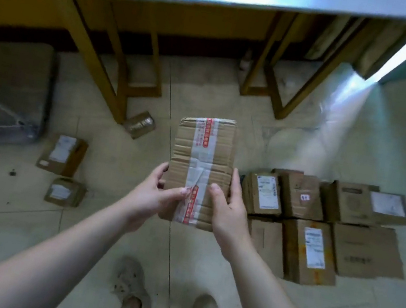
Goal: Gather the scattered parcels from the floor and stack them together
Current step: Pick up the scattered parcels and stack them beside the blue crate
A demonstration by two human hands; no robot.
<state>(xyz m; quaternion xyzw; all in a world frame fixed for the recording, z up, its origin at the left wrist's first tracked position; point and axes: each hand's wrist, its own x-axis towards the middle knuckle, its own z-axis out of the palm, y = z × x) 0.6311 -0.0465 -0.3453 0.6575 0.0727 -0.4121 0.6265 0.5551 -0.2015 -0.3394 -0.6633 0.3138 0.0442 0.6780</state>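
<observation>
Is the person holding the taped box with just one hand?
No, the left hand and the right hand both grip the taped box at its near end.

A flat, creased cardboard parcel [200, 169], bound lengthwise by a strip of white tape with red print, is held above the floor. Its near end is gripped between the left hand [154, 195] and the right hand [229, 208], thumbs on top. To the right, a cluster of brown boxes [320, 223] sits on the floor in two touching rows, several bearing white labels. To the left, three more lie apart from one another: a labelled box [62, 154], a smaller labelled box [65, 192] just nearer, and a small skewed box [139, 124] farther off.
</observation>
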